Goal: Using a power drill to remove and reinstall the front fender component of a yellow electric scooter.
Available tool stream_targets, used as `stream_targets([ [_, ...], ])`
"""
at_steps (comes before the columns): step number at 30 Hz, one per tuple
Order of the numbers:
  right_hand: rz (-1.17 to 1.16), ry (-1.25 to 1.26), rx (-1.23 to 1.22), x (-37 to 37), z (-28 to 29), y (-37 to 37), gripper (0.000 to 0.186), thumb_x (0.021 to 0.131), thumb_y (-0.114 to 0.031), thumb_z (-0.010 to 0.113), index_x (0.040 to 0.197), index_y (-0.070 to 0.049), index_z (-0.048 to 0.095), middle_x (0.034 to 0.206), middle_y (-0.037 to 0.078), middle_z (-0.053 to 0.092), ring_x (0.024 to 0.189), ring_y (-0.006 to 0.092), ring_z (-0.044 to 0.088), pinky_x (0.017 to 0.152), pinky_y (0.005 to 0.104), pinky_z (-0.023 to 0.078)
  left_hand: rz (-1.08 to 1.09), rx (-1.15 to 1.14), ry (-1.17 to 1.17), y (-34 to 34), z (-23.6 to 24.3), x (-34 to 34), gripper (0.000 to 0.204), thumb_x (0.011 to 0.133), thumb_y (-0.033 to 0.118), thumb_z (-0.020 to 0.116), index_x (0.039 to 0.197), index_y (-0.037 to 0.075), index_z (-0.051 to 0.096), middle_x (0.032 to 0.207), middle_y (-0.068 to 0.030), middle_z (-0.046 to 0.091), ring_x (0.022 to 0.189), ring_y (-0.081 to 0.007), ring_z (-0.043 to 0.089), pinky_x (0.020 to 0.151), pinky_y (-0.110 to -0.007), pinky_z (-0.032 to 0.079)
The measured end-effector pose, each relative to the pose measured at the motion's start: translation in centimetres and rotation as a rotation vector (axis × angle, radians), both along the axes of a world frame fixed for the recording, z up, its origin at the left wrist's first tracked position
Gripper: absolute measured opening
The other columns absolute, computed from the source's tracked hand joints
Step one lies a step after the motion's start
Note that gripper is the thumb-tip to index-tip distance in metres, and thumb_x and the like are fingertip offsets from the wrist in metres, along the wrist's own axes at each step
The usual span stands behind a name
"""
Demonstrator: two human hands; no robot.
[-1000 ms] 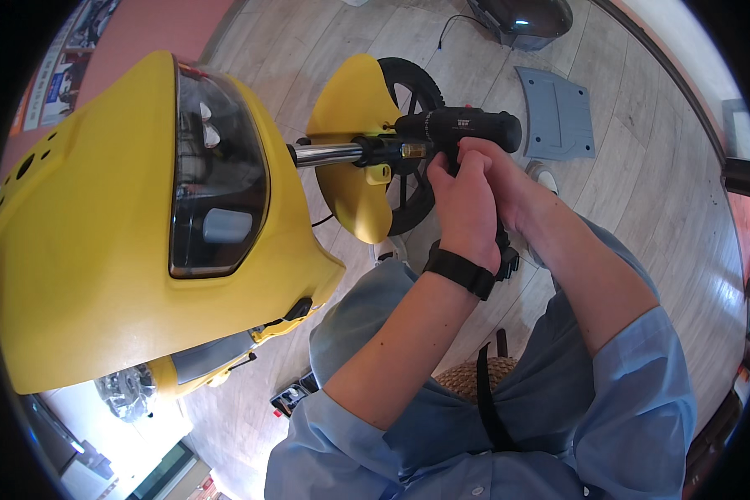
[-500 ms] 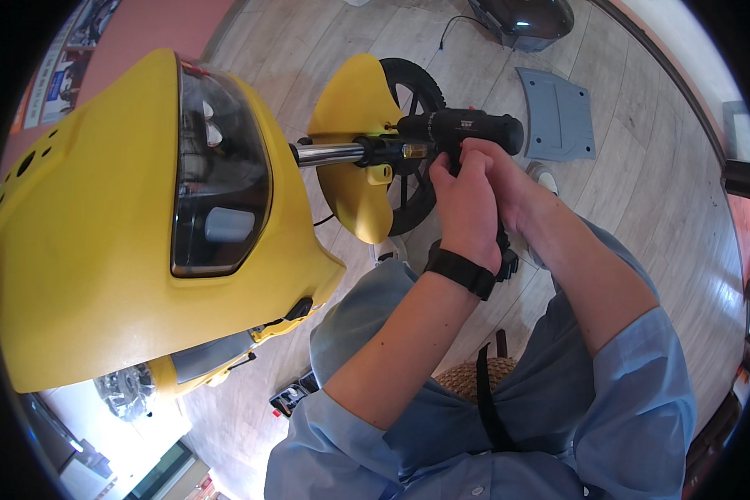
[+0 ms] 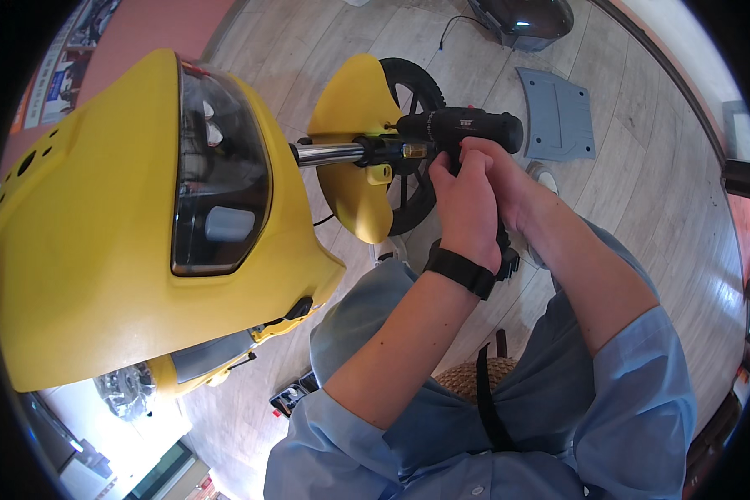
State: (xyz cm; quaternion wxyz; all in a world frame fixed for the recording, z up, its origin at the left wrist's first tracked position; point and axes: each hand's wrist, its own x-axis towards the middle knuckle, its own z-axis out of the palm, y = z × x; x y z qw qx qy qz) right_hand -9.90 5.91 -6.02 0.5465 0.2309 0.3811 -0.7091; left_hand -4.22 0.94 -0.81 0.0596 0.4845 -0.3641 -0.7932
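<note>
Both my hands grip a black cordless drill (image 3: 475, 129): my left hand (image 3: 467, 212) is closed on its handle, and my right hand (image 3: 508, 183) wraps round it from the right, fingers near the red switch. The drill points left at a small fastener (image 3: 389, 126) on the yellow front mudguard (image 3: 346, 96). Below the drill's nose are a chrome fork tube (image 3: 325, 153) and the spoked black wheel (image 3: 412, 83). The yellow vehicle body (image 3: 92, 217), with a dark clear front panel (image 3: 221, 167), fills the left side.
A grey plastic panel (image 3: 554, 112) lies on the wooden floor (image 3: 642, 183), with a dark glossy case (image 3: 525, 18) and cable beyond. I sit on a woven stool (image 3: 467, 383); a tool box (image 3: 292, 392) is beside my left leg, and a pink wall (image 3: 133, 25) stands at upper left.
</note>
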Motion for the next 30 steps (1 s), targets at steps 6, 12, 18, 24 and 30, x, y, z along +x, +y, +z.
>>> stream_targets([
  [6, -0.013, -0.011, -0.029, 0.3, 2.1, -0.1, 0.017, 0.088, -0.03, 0.055, 0.088, -0.013, 0.057, 0.078, -0.004, 0.055, 0.075, 0.0105, 0.055, 0.07, 0.0286, 0.045, -0.094, 0.024, 0.036, -0.6, -0.7, 0.5, 0.073, 0.081, 0.022, 0.055, 0.143, 0.001, 0.024, 0.134, -0.0154, 0.042, 0.125, -0.0244, 0.042, 0.104, -0.033, 0.032],
  [12, -0.016, 0.01, 0.018, 0.1, -0.1, 0.0, 0.035, 0.087, -0.039, 0.052, 0.099, -0.007, 0.059, 0.088, 0.012, 0.062, 0.079, 0.0248, 0.063, 0.074, 0.0386, 0.053, -0.092, 0.029, 0.037, -0.5, -0.5, 0.4, 0.072, 0.081, 0.022, 0.056, 0.143, 0.001, 0.024, 0.135, -0.0156, 0.042, 0.126, -0.0247, 0.041, 0.104, -0.033, 0.032],
  [18, 0.021, 0.021, -0.024, 0.0, -0.8, 0.1, 0.035, 0.086, -0.039, 0.054, 0.099, -0.007, 0.059, 0.088, 0.011, 0.062, 0.078, 0.0245, 0.063, 0.075, 0.0378, 0.053, -0.054, 0.006, 0.016, -0.5, -0.9, 0.4, 0.06, 0.082, 0.02, 0.056, 0.135, 0.002, 0.033, 0.12, -0.0109, 0.047, 0.112, -0.0205, 0.047, 0.094, -0.032, 0.039],
  [24, 0.002, 0.034, 0.024, 0.1, -0.4, 0.0, 0.036, 0.084, -0.039, 0.055, 0.099, -0.007, 0.059, 0.087, 0.012, 0.062, 0.078, 0.0244, 0.063, 0.074, 0.0372, 0.053, -0.076, 0.018, 0.028, -0.5, -0.4, 0.4, 0.06, 0.082, 0.02, 0.056, 0.134, 0.002, 0.034, 0.119, -0.0106, 0.047, 0.11, -0.0201, 0.047, 0.094, -0.032, 0.039],
  [30, 0.01, -0.027, 0.03, 0.0, -0.5, 0.0, 0.036, 0.084, -0.039, 0.055, 0.1, -0.007, 0.059, 0.088, 0.012, 0.062, 0.079, 0.0243, 0.063, 0.074, 0.0372, 0.053, -0.056, 0.011, 0.019, -0.5, -0.7, 0.4, 0.06, 0.082, 0.02, 0.056, 0.135, 0.002, 0.033, 0.119, -0.0108, 0.047, 0.11, -0.02, 0.047, 0.094, -0.031, 0.039],
])
